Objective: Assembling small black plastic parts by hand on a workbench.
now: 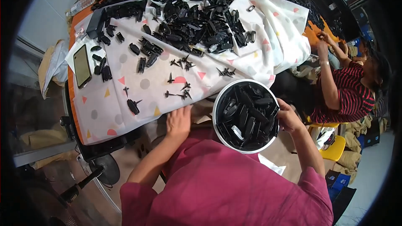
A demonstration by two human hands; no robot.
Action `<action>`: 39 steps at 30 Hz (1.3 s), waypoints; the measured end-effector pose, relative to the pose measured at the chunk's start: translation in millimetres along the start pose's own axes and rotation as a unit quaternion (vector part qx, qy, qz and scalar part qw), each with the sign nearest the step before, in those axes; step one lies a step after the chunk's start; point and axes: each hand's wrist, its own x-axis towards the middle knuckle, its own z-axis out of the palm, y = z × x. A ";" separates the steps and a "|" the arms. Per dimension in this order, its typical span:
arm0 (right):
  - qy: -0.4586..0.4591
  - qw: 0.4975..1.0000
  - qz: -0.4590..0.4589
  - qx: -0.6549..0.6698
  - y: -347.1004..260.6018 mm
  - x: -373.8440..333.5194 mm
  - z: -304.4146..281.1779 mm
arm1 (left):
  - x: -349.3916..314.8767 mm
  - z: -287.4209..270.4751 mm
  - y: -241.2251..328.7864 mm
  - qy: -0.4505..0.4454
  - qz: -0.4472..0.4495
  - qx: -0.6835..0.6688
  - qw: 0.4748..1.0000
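A white round bucket (pixel 216 119), filled with elongated black plastic casings (pixel 248 113), is just below the table's front edge, tilted so its inside shows. My right hand (pixel 289 118) grips its right rim, fingers bent over the edge. At the cloth's front edge rests my left hand (pixel 179 122), fingers stretched out and holding nothing visible. Beyond it, small black cross-shaped pieces (pixel 184 95) lie scattered on the patterned cloth (pixel 134 126). One black casing (pixel 133 106) sits near a thin pin-like piece at the front left.
A large heap of black casings (pixel 197 25) covers the table's far middle. A phone (pixel 82 66) and a dark box (pixel 96 23) lie at the left, a clear bottle (pixel 83 4) behind. Another person in a striped shirt (pixel 347 94) works at the right, near a yellow stool (pixel 335 148).
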 end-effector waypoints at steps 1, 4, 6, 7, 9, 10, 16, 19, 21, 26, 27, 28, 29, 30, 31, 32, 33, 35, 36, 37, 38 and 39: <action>0.000 1.000 0.001 0.003 3.5 4.4 -1.2 | -0.8 -1.5 -3.4 -0.070 -0.067 -0.017 0.995; -0.036 0.999 0.025 -0.021 15.6 16.8 -2.6 | 10.4 -19.9 0.9 -0.122 0.035 -0.026 0.992; -0.051 0.998 0.032 -0.007 20.4 27.0 -6.7 | -4.6 4.3 18.7 -0.195 0.183 -0.095 0.959; -0.065 0.997 0.042 0.004 22.0 31.8 -9.3 | -25.9 36.2 30.2 -0.124 0.286 -0.136 0.940; -0.051 0.997 0.059 -0.008 17.1 37.4 -12.2 | -11.0 4.5 50.9 -0.078 0.300 -0.218 0.926; -0.014 0.997 0.071 0.026 15.7 42.9 -6.9 | -9.0 3.1 49.8 -0.092 0.305 -0.245 0.916; -0.021 0.966 0.072 -0.246 8.2 75.6 -8.2 | 13.2 -40.9 25.6 -0.335 0.192 -0.293 0.875; -0.010 0.972 -0.034 -0.230 37.0 98.8 -16.1 | 44.7 -24.0 17.8 -0.377 0.053 -0.234 0.895; -0.016 0.967 -0.029 -0.254 35.4 99.1 -17.2 | 75.5 2.2 14.4 -0.475 -0.039 -0.101 0.873; -0.033 0.968 -0.014 -0.248 33.2 86.4 -13.5 | 142.1 1.5 32.1 -0.432 -0.043 -0.124 0.892; -0.030 0.969 -0.011 -0.246 33.3 85.0 -10.1 | 145.1 -1.6 29.6 -0.422 -0.044 -0.129 0.896; -0.018 0.962 -0.021 -0.272 33.2 84.1 -8.8 | 152.6 -1.8 32.7 -0.413 -0.042 -0.135 0.900; -0.007 0.954 -0.030 -0.298 34.0 84.0 -8.4 | 154.5 -4.0 29.8 -0.404 -0.040 -0.141 0.903; 0.008 0.947 -0.025 -0.319 39.7 88.9 -10.3 | 153.6 -8.1 18.2 -0.395 -0.038 -0.146 0.906; 0.010 0.948 -0.017 -0.316 39.0 85.6 -8.3 | 146.0 -13.8 5.6 -0.390 -0.039 -0.154 0.907; 0.024 0.946 0.006 -0.323 31.6 82.4 -7.0 | 144.6 -19.4 -2.7 -0.382 -0.036 -0.162 0.909; 0.036 0.943 0.029 -0.330 28.5 78.2 -7.9 | 145.0 -21.9 -3.9 -0.375 -0.033 -0.171 0.911; 0.020 0.951 0.071 -0.301 28.6 78.2 -10.8 | 149.2 -29.9 -2.1 -0.345 -0.048 -0.182 0.920; 0.023 0.958 0.050 -0.282 30.7 76.3 -11.9 | 133.3 24.2 -18.1 -0.240 -0.025 -0.208 0.948; 0.025 0.964 0.035 -0.261 25.7 71.3 -3.3 | 125.5 38.8 -17.0 -0.243 -0.028 -0.208 0.947; 0.029 0.963 0.058 -0.262 13.7 62.6 4.5 | 117.3 52.3 -16.4 -0.084 -0.005 -0.126 0.989; 0.032 0.963 0.061 -0.260 17.3 63.1 1.4 | 115.1 55.6 -10.9 0.078 0.026 -0.042 0.996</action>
